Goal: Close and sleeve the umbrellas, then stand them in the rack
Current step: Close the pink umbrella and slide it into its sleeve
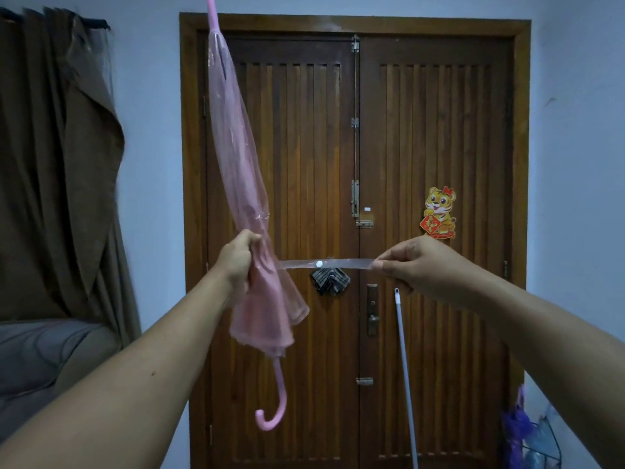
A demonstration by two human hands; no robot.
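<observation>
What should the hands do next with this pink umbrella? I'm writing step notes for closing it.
Probably wrap the strap around the folded canopy and press its white snap shut. The left hand grips the pink umbrella mid-canopy, the right hand pinches the strap's end stretched out sideways, and the canopy's lower folds hang loose.

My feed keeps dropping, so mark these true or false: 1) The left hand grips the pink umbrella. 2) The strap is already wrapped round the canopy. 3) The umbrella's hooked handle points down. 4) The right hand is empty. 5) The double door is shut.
1) True: the left hand grips the pink umbrella round its folded canopy.
2) False: the strap is stretched out sideways, away from the canopy.
3) True: the handle hangs at the bottom.
4) False: the right hand pinches the strap's end.
5) True: the door is shut.
</observation>
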